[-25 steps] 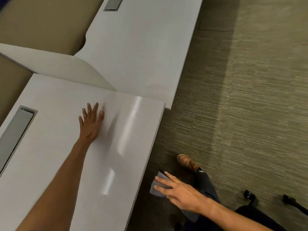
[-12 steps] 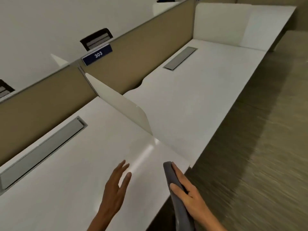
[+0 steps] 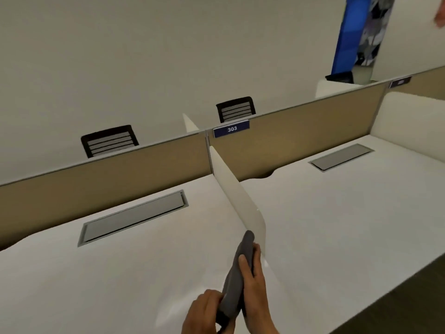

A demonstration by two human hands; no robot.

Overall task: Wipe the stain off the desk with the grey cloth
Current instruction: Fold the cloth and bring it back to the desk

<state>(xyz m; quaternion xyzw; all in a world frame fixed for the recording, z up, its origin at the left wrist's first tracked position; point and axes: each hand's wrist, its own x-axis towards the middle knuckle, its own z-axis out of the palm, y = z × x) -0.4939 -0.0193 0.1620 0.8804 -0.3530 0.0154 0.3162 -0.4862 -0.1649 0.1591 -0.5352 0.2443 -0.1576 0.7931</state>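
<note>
The grey cloth (image 3: 237, 273) is seen in the head view at about 6 o'clock, folded into a long upright roll above the near part of the white desk (image 3: 115, 280). It is gripped along its right side by the right hand (image 3: 252, 285), whose fingers are curled round it, while its lower end is pinched by the left hand (image 3: 204, 314), which is closed on the fabric. The desk top is plain, pale and smooth, and a grey recessed cable hatch (image 3: 134, 218) is set into it at 9 o'clock. A thin white divider (image 3: 238, 196) stands on edge just behind the cloth and runs toward 12 o'clock, where a tan partition (image 3: 289, 131) is met. A blue plate marked 303 (image 3: 231, 128) is fixed on that partition. A neighbouring desk (image 3: 349, 213) with its own hatch (image 3: 342, 156) lies at 3 o'clock. Beyond the partition two black slatted chair backs (image 3: 109, 141) are shown before a bare off-white wall (image 3: 144, 56), and a blue panel (image 3: 346, 37) stands at 1 o'clock. No stain can be made out on the desk. Both wrists are cut off by the lower edge, the chairs are hidden below their backs, and the detail beside the blue panel is too blurred to be read.
</note>
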